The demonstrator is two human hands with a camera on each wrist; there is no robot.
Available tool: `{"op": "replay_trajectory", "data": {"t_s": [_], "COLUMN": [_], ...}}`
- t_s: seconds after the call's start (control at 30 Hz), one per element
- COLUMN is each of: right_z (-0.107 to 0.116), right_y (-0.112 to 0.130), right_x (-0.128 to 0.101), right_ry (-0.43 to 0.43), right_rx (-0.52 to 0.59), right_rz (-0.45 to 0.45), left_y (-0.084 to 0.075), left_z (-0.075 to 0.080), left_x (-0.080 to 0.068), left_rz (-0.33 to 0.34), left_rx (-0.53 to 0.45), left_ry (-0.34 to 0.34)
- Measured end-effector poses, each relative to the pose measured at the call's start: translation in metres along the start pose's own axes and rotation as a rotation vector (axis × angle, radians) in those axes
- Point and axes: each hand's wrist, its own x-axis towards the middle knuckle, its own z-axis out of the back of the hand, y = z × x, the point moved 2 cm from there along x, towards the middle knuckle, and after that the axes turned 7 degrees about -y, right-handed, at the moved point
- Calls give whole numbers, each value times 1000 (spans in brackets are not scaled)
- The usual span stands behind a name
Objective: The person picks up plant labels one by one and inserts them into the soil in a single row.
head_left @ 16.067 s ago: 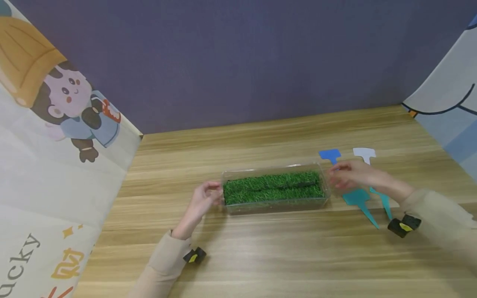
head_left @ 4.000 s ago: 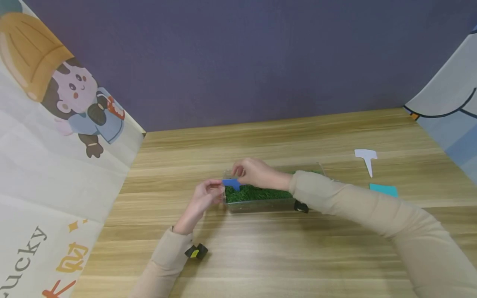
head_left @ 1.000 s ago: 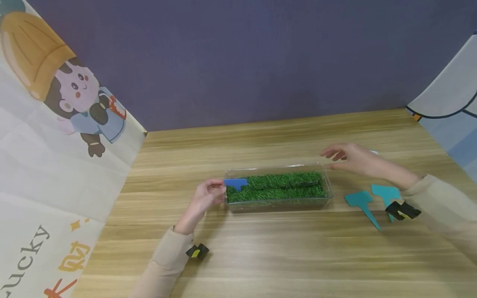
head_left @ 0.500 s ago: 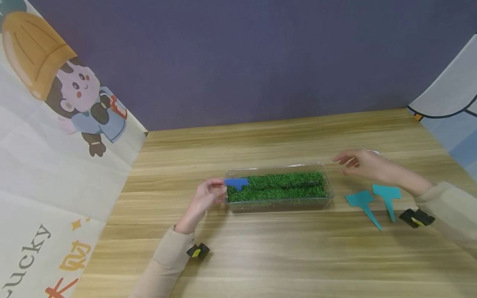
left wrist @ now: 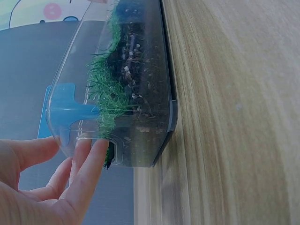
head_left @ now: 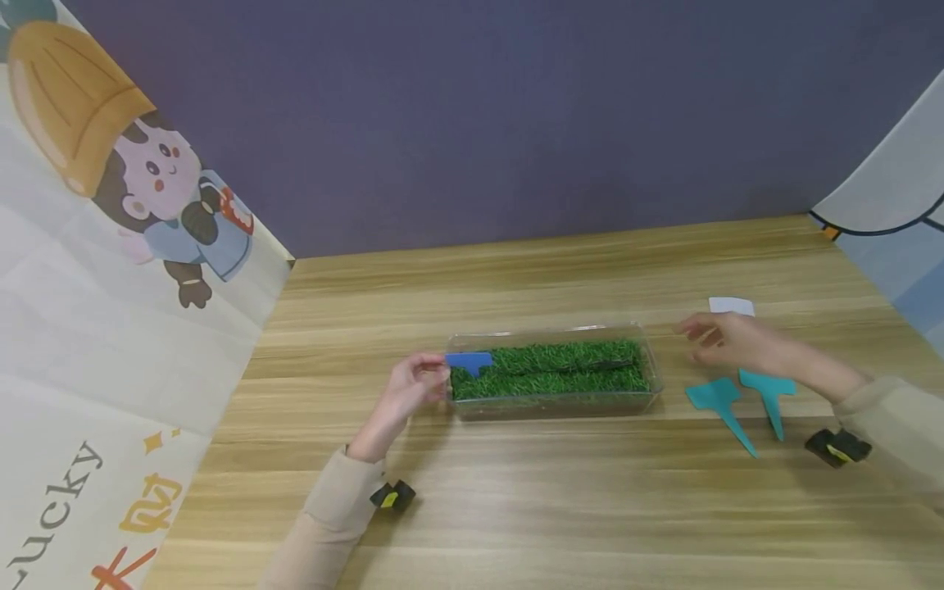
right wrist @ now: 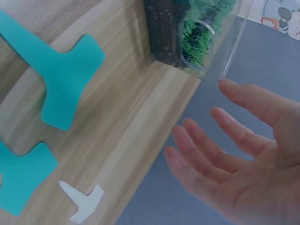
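Observation:
A clear plastic box [head_left: 549,406] holds dark soil [left wrist: 136,70] under strips of green artificial grass [head_left: 568,357]. At its left end a blue T-shaped plant label [head_left: 469,360] stands in the grass, its head up. My left hand [head_left: 401,397] rests its fingertips against that end wall, close beside the label. My right hand [head_left: 741,342] hovers right of the box with relaxed fingers and holds nothing. Beyond it lies a white plant label [head_left: 732,306], partly hidden by the hand in the head view. Two teal plant labels [head_left: 715,393] lie nearer, below the hand.
Everything lies on a wood-grain table [head_left: 531,500]. A dark blue panel [head_left: 501,123] rises behind its far edge. Cartoon-printed sheets [head_left: 170,172] flank both sides. A small black camera sits at each wrist.
The blue label was first on the table at right; the right hand put it into the grass at the left end. That hand has since drawn back right, empty. The left hand has stayed.

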Motion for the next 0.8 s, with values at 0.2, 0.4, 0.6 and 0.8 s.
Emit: {"op": "replay_trajectory", "data": {"t_s": [0.2, 0.4, 0.6, 0.8], "right_z": [-5, -10, -16, -21], "right_y": [-7, -15, -23, -29], "right_x": [-3, -6, -6, -7], "right_ry": [16, 57, 84, 101], "right_rx": [5, -10, -24, -41], "right_rz": [-13, -43, -37, -38], "left_y": [-1, -1, 0, 1], "left_z": [0, -1, 0, 1], "left_x": [0, 1, 1, 1], "left_rz": [8, 5, 0, 1], "left_rx": [-9, -13, -7, -3], "left_ry": [0, -1, -2, -5]}}
